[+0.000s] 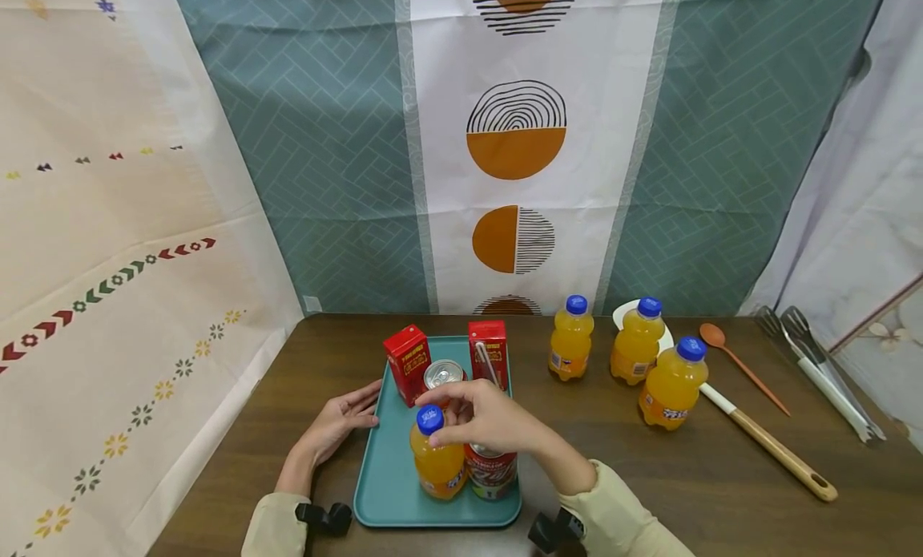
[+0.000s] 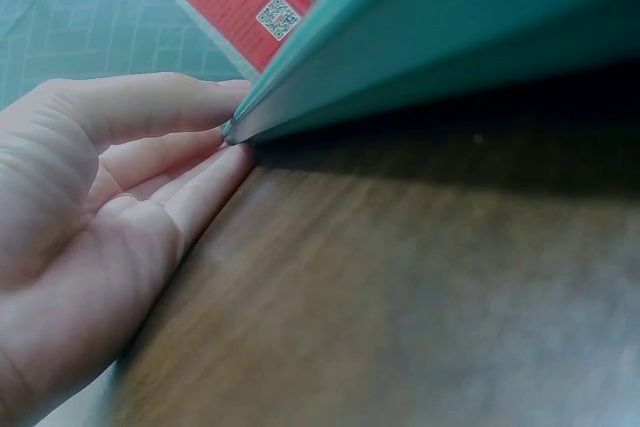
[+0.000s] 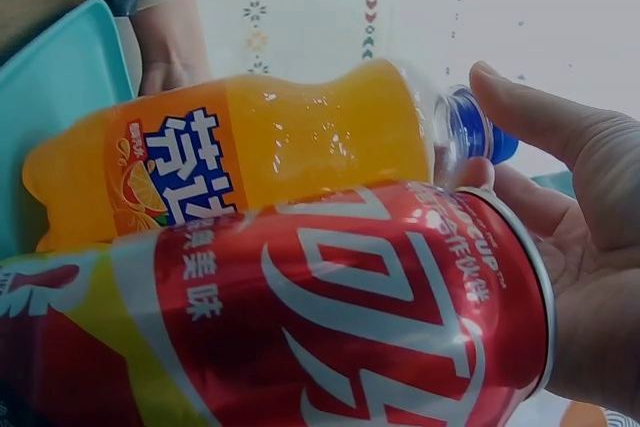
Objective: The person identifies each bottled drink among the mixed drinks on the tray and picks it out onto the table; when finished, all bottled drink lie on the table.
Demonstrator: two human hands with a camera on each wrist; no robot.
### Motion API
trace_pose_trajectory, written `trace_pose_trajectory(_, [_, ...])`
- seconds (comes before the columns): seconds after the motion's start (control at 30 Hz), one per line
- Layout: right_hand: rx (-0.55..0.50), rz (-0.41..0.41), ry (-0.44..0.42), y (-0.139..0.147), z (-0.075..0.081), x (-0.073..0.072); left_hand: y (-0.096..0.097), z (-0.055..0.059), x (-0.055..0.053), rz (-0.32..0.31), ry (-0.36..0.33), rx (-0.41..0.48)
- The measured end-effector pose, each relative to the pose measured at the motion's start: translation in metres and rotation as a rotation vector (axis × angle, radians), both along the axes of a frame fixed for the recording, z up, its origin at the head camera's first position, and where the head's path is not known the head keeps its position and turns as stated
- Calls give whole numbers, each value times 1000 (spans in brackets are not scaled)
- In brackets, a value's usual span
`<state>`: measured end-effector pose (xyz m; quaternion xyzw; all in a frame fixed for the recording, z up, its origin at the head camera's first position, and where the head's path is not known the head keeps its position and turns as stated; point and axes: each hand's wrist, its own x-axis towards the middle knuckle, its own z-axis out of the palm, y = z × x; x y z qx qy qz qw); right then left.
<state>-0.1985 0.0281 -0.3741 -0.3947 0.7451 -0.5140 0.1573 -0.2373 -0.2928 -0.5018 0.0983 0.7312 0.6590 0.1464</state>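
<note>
My right hand (image 1: 493, 417) has its thumb and fingers around the blue cap of an orange soda bottle (image 1: 438, 465), pinching it at the top. This bottle stands on the teal tray (image 1: 389, 505), close beside a red cola can (image 1: 493, 470). In the right wrist view the cola can (image 3: 350, 317) partly hides the bottle (image 3: 300, 137) and some fingertips. At the tray's left edge, my left hand (image 1: 339, 425) holds the rim; the left wrist view shows the rim between its digits (image 2: 170, 107). Farther back on the tray are another can (image 1: 443, 373) and two red drink cartons (image 1: 409, 363).
Three more orange soda bottles (image 1: 572, 339) stand right of the tray, some near a white plate (image 1: 622, 312). Farther right lie an orange spoon (image 1: 746, 371), a utensil with a wooden handle (image 1: 782, 453), and metal tongs (image 1: 829, 381). Patterned cloths (image 1: 346, 180) hang behind the table.
</note>
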Motion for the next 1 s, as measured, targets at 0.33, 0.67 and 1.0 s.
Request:
trace_pose_trajectory(0.33, [5,-41,19,-6,1,7,1,1,1,17,-12,10])
trace_pose_trajectory(0.67, [-43,-85,67,-8,-4,11,1,0,1,8,-20,17])
trace_pose_trajectory(1.0, [-79,-119,37,-7,-4,12,2,1,1,12,-27,23])
